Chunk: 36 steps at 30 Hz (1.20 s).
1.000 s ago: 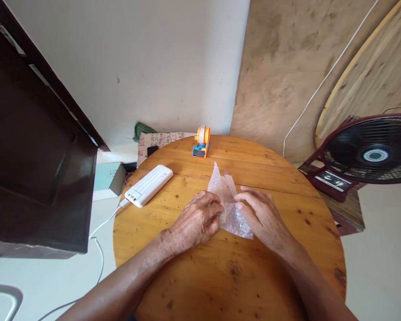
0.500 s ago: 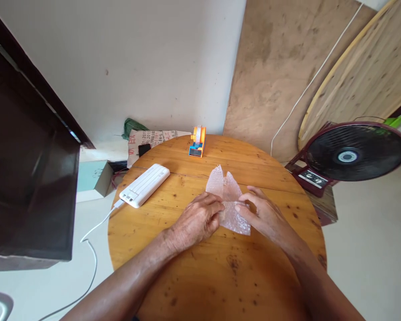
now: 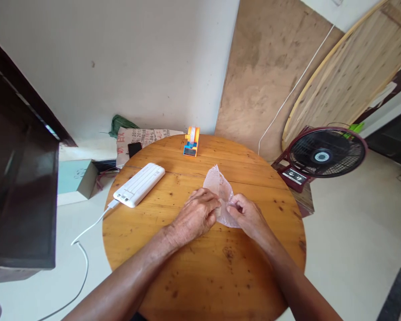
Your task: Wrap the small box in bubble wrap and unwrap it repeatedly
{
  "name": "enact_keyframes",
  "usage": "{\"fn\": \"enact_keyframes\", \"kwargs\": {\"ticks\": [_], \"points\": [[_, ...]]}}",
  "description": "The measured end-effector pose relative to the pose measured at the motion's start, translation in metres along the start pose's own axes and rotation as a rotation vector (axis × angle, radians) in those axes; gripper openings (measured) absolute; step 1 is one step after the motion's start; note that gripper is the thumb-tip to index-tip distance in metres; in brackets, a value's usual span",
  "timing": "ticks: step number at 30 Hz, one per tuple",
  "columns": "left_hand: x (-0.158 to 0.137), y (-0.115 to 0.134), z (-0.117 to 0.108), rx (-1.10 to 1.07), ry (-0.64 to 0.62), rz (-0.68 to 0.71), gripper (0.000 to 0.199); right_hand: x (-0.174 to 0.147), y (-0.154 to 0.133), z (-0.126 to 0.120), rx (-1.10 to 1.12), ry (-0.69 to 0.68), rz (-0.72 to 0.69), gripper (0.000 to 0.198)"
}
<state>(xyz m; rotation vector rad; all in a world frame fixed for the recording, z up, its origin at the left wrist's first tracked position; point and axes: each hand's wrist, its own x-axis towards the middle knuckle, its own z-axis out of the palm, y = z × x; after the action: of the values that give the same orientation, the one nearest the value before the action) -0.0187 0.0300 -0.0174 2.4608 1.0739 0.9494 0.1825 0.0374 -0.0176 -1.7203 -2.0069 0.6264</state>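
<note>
A crumpled piece of clear, pinkish bubble wrap (image 3: 217, 183) lies on the round wooden table (image 3: 200, 276) between my hands. My left hand (image 3: 200, 209) is closed on its left side, knuckles up, and hides part of it. On the right side, my right hand (image 3: 245, 213) pinches the wrap's edge between thumb and fingers. The upper end of the wrap rises to a point away from me. Whether anything is wrapped inside, I cannot tell.
An orange and blue tape dispenser (image 3: 191, 141) stands at the table's far edge. To the left lies a white power bank (image 3: 139, 184) with a white cable (image 3: 87, 229) running off the table. A dark fan (image 3: 324, 154) stands beyond the table's right side.
My right hand has closed from spread fingers to a pinch on the wrap's right side, and that side is now folded inward. My left hand stays on the wrap. The view has turned slightly right.
</note>
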Motion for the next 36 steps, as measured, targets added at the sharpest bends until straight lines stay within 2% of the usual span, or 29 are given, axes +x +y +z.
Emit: {"fn": "enact_keyframes", "kwargs": {"ticks": [5, 11, 17, 22, 25, 31, 36], "points": [[0.001, 0.004, -0.003, 0.057, -0.024, -0.044, 0.026, 0.001, 0.005, 0.007, 0.050, 0.087, 0.043, 0.013], [0.001, 0.004, -0.003, 0.085, -0.066, -0.050, 0.027, -0.005, 0.005, 0.006, 0.138, 0.172, 0.044, 0.031], [0.000, 0.003, -0.002, 0.126, -0.075, -0.025, 0.027, -0.007, 0.003, 0.001, 0.142, 0.088, 0.025, 0.036], [-0.001, 0.004, -0.002, 0.165, -0.096, -0.030, 0.027, -0.002, 0.004, 0.000, 0.152, 0.045, 0.046, 0.018], [-0.001, 0.004, -0.002, 0.179, -0.109, -0.023, 0.028, -0.002, 0.004, 0.002, 0.264, 0.076, 0.069, 0.015], [0.001, 0.007, -0.004, 0.198, -0.129, -0.022, 0.029, -0.003, -0.010, 0.011, 0.700, 0.087, 0.132, 0.022], [0.000, 0.005, -0.003, 0.114, -0.112, -0.014, 0.030, 0.003, -0.028, 0.018, 0.866, 0.087, 0.156, 0.028]]}}
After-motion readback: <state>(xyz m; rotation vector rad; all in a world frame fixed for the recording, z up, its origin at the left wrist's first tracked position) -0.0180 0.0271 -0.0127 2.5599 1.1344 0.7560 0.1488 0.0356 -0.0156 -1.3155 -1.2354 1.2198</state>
